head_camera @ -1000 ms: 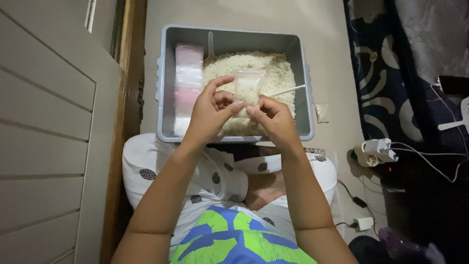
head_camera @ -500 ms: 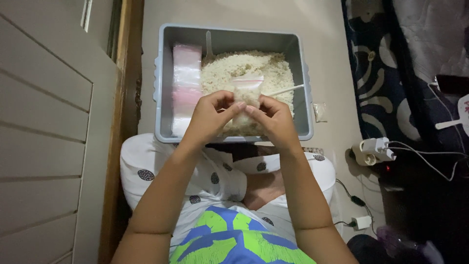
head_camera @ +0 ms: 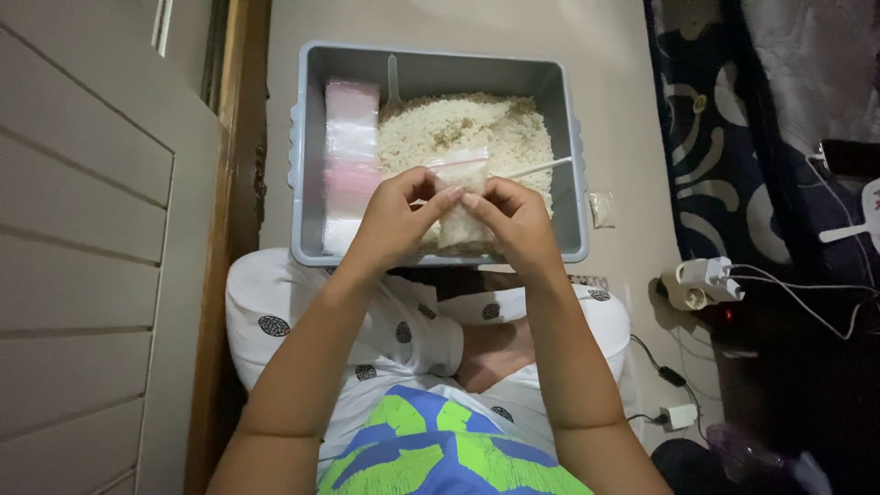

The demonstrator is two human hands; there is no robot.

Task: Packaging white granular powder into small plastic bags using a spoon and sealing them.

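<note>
Both hands meet over the near side of a grey plastic tub (head_camera: pixel 302 183) that sits on the floor in front of my crossed legs. My left hand (head_camera: pixel 396 220) and my right hand (head_camera: pixel 515 220) pinch a small clear bag of rice (head_camera: pixel 461 206) between them, its top edge with a pink strip sticking up above my fingers. The tub holds a heap of rice (head_camera: pixel 467 128). A stack of clear bags with pink strips (head_camera: pixel 350 156) lies along the tub's left side. A white scoop handle (head_camera: pixel 541 168) rests on the rice to the right.
A wooden door frame (head_camera: pixel 234 183) and panelled door (head_camera: pixel 92 257) stand at the left. A small filled bag (head_camera: pixel 601 209) lies on the floor right of the tub. A dark patterned rug (head_camera: pixel 724 137), a white power strip (head_camera: pixel 701 280) and cables are at the right.
My hands and the small bag have come slightly lower and nearer to me, over the tub's near edge. The tub and its contents have not moved.
</note>
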